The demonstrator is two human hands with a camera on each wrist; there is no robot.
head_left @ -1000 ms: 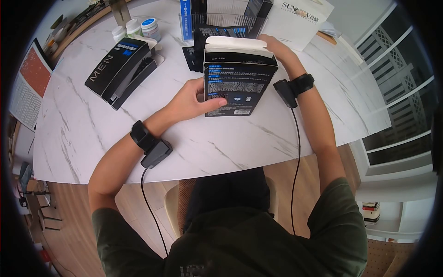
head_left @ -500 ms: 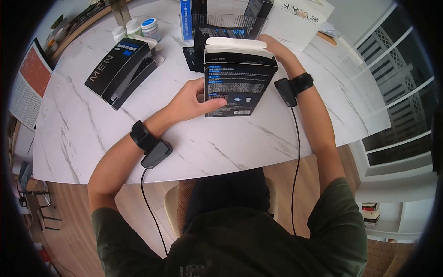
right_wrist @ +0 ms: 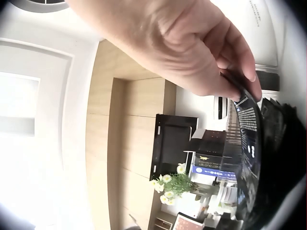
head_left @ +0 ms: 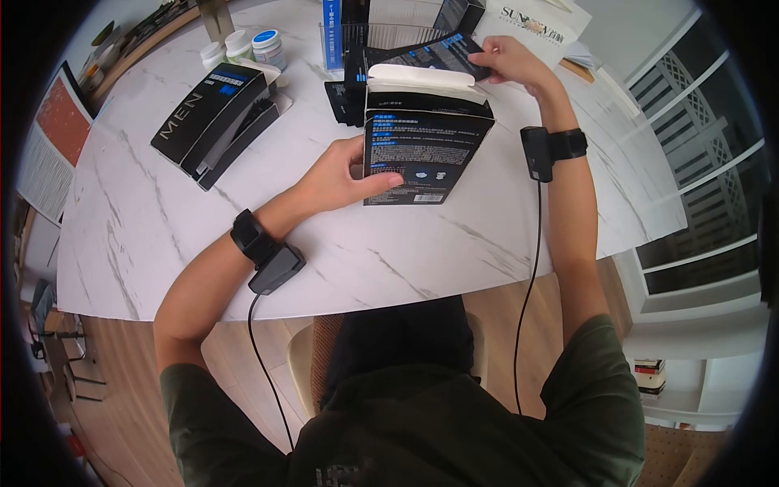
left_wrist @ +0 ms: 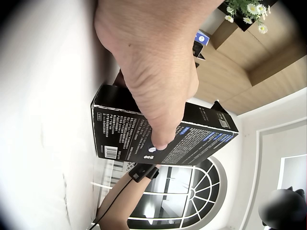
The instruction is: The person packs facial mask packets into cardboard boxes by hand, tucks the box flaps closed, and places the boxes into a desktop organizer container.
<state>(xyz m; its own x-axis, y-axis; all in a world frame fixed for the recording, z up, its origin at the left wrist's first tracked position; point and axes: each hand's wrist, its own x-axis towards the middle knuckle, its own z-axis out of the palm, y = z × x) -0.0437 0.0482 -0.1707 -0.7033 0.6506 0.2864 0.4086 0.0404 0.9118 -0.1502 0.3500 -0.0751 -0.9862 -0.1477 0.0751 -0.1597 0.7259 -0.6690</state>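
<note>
A black box (head_left: 426, 154) with small white and blue print stands upright on the table, its white top flap raised. The left hand (head_left: 345, 174) grips its left side, thumb across the printed face; the left wrist view shows the thumb on the box (left_wrist: 168, 139) too. Behind the box, the right hand (head_left: 515, 63) pinches the edge of a black printed packet (head_left: 442, 55) between thumb and fingers. In the right wrist view the packet (right_wrist: 249, 139) hangs bent from the fingertips. Another black packet (head_left: 347, 101) lies left of the box.
A second black box (head_left: 191, 114) marked MEN lies open at the left. White bottles (head_left: 268, 50) stand behind it. At the back are a clear holder (head_left: 389, 34) with boxes and a white paper bag (head_left: 535, 28).
The right hand has come out from behind the box, moving up and right, and now pinches the packet, whose near end has swung right. The left hand still grips the box.
</note>
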